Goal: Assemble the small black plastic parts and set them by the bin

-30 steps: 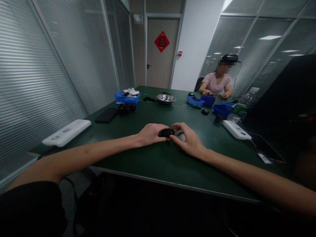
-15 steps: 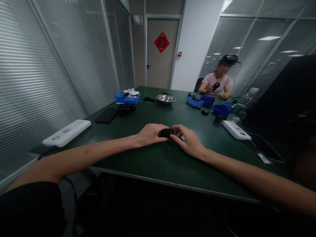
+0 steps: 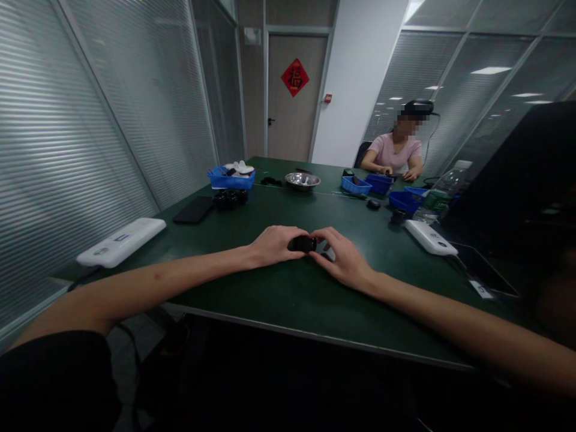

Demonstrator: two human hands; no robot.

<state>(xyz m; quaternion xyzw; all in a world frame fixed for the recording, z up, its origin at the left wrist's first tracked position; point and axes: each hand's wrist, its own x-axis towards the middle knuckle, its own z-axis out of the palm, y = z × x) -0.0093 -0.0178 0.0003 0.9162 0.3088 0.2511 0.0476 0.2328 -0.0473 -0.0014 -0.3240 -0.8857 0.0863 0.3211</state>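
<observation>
On the green table (image 3: 288,288), about midway across and well in front of the near edge, a small black part (image 3: 302,243) sits between the person's two hands. The left hand (image 3: 272,245) lies over its left end, fingers curled round it and pressing it to the tabletop, seemingly to keep it from turning. The right hand (image 3: 342,259) meets it from the other side, thumb and forefinger pinched on its right end, the other fingers bent and resting on the table for support. Both forearms stretch out flat, which steadies the work. To the left lie a white device (image 3: 120,241) and a black phone (image 3: 194,210); further back stand a blue tray (image 3: 231,177) and a metal bowl (image 3: 303,180). At the far corner another person (image 3: 396,151) sits with both hands among more blue trays (image 3: 378,183).
</observation>
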